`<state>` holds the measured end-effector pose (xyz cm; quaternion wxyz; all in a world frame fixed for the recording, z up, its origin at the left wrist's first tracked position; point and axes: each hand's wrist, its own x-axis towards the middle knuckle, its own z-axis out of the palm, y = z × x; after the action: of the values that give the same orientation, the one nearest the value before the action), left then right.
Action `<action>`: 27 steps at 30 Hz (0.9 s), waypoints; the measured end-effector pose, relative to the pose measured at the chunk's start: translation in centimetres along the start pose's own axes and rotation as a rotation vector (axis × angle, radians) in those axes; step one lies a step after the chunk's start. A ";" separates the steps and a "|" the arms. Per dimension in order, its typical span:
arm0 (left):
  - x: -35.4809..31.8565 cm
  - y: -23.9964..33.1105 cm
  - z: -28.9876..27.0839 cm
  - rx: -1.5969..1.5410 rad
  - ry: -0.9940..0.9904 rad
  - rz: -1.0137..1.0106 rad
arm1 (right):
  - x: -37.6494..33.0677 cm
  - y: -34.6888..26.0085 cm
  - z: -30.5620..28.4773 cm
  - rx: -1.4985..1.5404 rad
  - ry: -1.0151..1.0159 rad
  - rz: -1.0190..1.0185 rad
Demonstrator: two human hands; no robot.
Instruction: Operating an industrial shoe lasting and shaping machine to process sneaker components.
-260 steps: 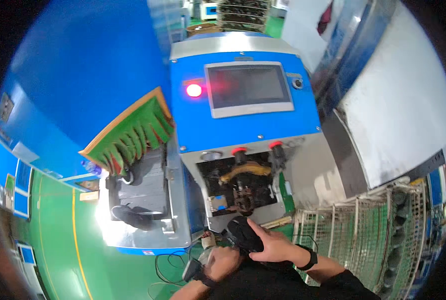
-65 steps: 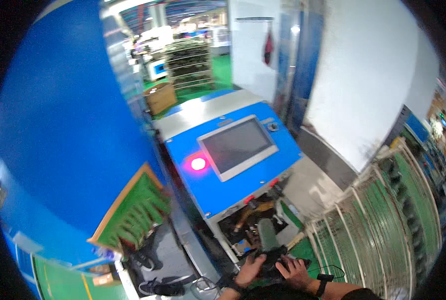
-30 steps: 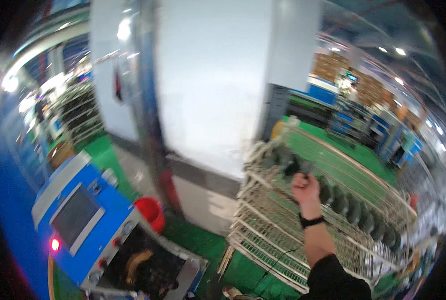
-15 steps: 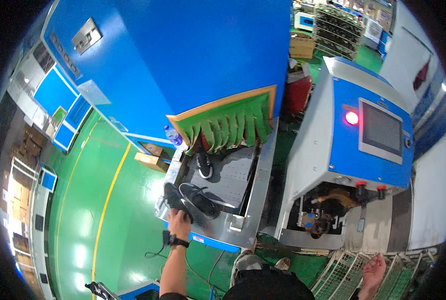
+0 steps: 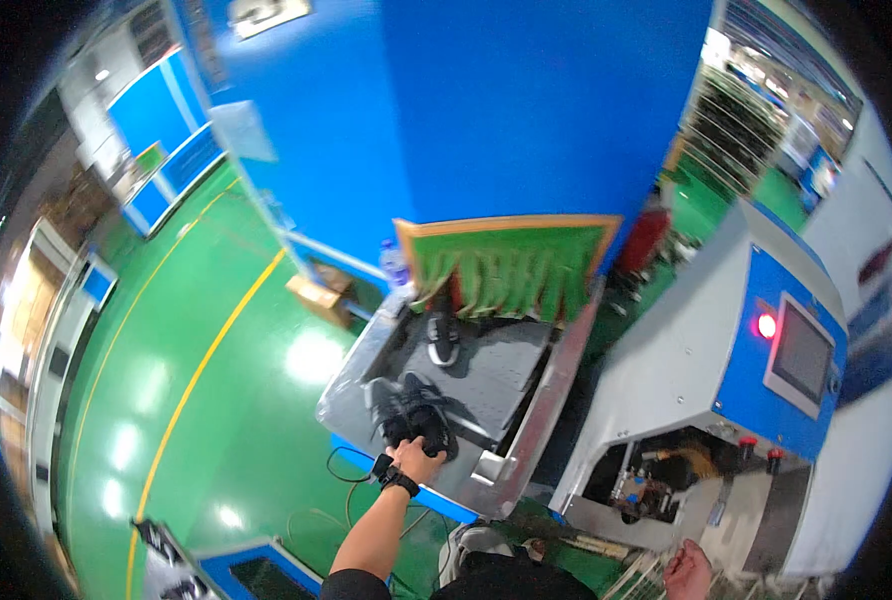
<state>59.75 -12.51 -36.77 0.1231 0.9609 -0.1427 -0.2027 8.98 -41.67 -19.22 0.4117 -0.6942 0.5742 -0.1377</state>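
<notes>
My left hand (image 5: 418, 461) is closed over the heel ends of two black sneakers, standing side by side at the near left corner of a metal conveyor bed. The right sneaker (image 5: 425, 412) lies under my fingers; the left sneaker (image 5: 382, 403) is smeared by motion beside my thumb. Farther in, a third black shoe with a white toe edge (image 5: 443, 340) points toward me, partly behind green strip flaps (image 5: 506, 275). Low on the right, my right hand (image 5: 688, 572) hangs empty with loosely bent fingers, near a wire rack.
A tall blue machine (image 5: 526, 110) rises behind the conveyor bed (image 5: 481, 390). To the right stands a grey and blue machine (image 5: 666, 330) with a screen and a lit red lamp. A plastic bottle (image 5: 394, 262) and a cardboard box (image 5: 318, 298) are beyond the bed's left side.
The view has turned, shifting the scene. My left hand has gone from the left sneaker to both heels, and the two sneakers now sit closer together. My right hand is lower in view.
</notes>
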 end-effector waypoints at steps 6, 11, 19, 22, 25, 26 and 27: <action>-15.0 -10.0 -4.2 -0.197 0.025 0.116 | 1.7 -5.8 3.0 0.749 -0.136 0.449; -34.5 -21.9 -7.2 -0.172 0.074 -0.187 | 3.6 -4.3 6.8 0.702 -0.403 0.361; -66.0 -39.8 -13.2 0.389 1.029 -1.358 | 3.3 -6.0 11.1 0.396 -0.660 0.210; -60.9 -37.3 -13.8 0.473 1.392 -1.437 | 7.8 -5.4 9.9 0.061 -0.636 -0.103; -50.8 -31.9 -6.7 0.196 1.045 -1.069 | 9.9 -8.1 8.8 0.128 -0.060 -0.722; -48.9 -32.4 -3.6 0.105 0.962 -1.007 | 8.3 -13.6 8.5 -0.007 0.145 -1.008; -39.8 -25.5 -3.1 -0.006 0.764 -0.822 | 8.9 -16.0 6.0 0.008 0.240 -0.997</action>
<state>31.86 24.64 -27.36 0.0798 0.9422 0.2991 0.1281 26.57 -47.25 -13.83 0.2296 -0.8613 0.2161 -0.3983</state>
